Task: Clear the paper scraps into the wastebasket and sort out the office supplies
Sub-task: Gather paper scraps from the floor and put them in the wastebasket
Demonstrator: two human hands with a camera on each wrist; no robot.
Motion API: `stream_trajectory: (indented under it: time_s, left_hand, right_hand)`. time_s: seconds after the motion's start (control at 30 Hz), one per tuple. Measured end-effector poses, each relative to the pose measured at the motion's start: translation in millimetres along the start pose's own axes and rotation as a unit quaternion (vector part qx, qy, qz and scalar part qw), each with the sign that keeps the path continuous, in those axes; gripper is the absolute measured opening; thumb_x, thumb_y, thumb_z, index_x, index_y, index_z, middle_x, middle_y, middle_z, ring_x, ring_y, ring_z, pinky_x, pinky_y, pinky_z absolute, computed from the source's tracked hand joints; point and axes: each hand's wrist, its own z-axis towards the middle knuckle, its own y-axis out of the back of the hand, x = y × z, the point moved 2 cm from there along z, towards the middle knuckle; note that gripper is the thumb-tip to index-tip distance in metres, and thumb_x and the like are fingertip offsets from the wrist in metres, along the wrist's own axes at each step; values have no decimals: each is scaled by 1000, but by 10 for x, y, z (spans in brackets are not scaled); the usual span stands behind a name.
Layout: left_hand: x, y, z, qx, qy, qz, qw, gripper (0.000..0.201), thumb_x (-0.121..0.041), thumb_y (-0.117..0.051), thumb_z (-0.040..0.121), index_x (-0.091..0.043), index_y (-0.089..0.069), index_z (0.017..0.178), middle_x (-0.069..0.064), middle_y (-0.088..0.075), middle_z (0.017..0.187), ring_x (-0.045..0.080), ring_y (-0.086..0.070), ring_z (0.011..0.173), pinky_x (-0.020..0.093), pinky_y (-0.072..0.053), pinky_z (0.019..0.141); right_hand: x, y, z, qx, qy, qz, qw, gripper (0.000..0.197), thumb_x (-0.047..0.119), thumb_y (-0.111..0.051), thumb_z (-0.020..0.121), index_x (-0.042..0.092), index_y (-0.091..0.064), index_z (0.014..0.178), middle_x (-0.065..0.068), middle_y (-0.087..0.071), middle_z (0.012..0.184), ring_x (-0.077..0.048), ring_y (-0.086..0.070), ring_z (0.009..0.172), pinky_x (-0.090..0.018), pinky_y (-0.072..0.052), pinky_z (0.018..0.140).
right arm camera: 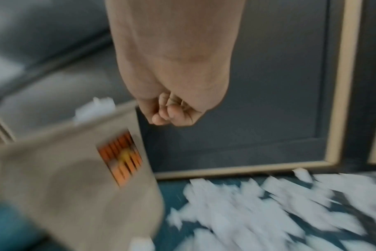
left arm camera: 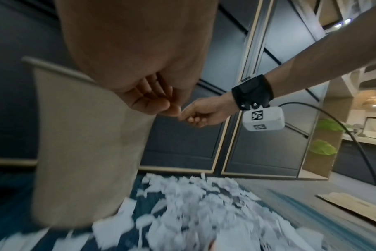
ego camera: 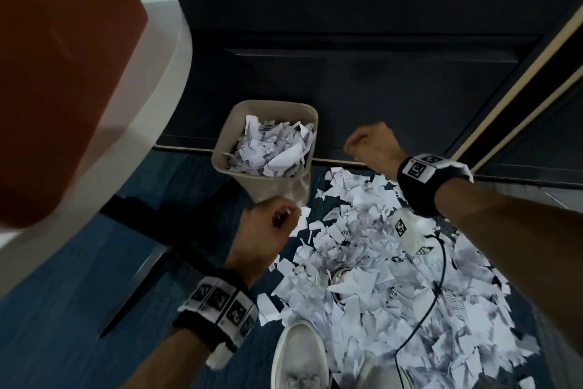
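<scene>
A beige wastebasket [ego camera: 227, 136] stands on the blue carpet against the dark cabinet, filled near its rim with white paper scraps [ego camera: 271, 149]. A wide heap of torn scraps [ego camera: 378, 278] covers the carpet to its right. My left hand [ego camera: 277, 215] hovers by the basket's near wall, its fingers curled with nothing visible in them. My right hand [ego camera: 366, 144] is balled up just right of the basket's rim, above the heap's far edge. In the wrist views the left hand [left arm camera: 159, 105] and right hand [right arm camera: 170, 113] both show curled fingers and no paper. The basket [right arm camera: 64, 178] carries an orange sticker.
A white rounded furniture edge [ego camera: 164, 79] with a red-brown block looms at upper left. Dark cabinet doors [ego camera: 347, 89] close off the far side. My pale shoe [ego camera: 299, 354] stands at the heap's near edge. A black cable [ego camera: 438, 287] trails over the scraps.
</scene>
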Motion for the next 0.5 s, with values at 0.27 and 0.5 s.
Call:
stream_trajectory:
  time_s: [0.27, 0.5]
  left_hand:
    - [1353, -366, -82, 97, 218, 111, 965, 9, -15, -69, 86, -10, -72, 93, 5, -73, 90, 22, -69, 88, 31, -52, 82]
    - [1947, -566, 183, 116, 354, 183, 910, 94, -32, -80, 80, -17, -25, 154, 15, -31, 156, 37, -33, 141, 47, -30, 116]
  right_hand:
    - [-631, -526, -317, 290, -9, -238, 927, 17, 6, -63, 89, -8, -69, 96, -1, -59, 67, -1, -55, 50, -13, -42, 48]
    - [-681, -799, -316, 335, 24, -325, 884, 18, 18, -62, 91, 6, -70, 102, -3, -62, 81, -19, -58, 73, -29, -48, 68]
